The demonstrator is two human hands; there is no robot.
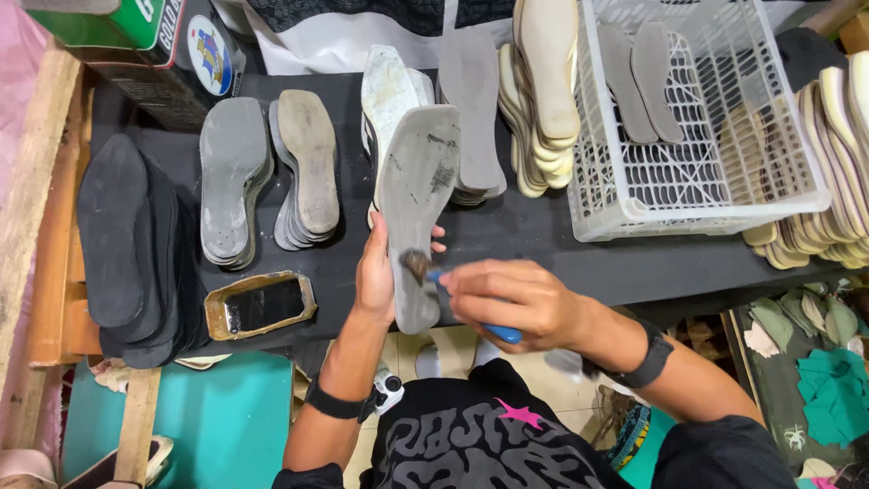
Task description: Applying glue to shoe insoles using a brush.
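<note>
My left hand (375, 276) holds a grey shoe sole (415, 208) upright over the dark work table (543, 244), gripping it near its lower end. My right hand (511, 299) grips a small brush with a blue handle (493, 329); its dark bristles (417, 264) touch the lower part of the sole. A wide, shallow tin of glue (261, 304) sits on the table to the left of my left hand.
Stacks of grey soles (235, 177) and black soles (113, 226) lie at the left, cream insoles (543, 81) at the back. A white plastic basket (724, 195) with two grey insoles stands at the right, more insoles (833, 136) beside it.
</note>
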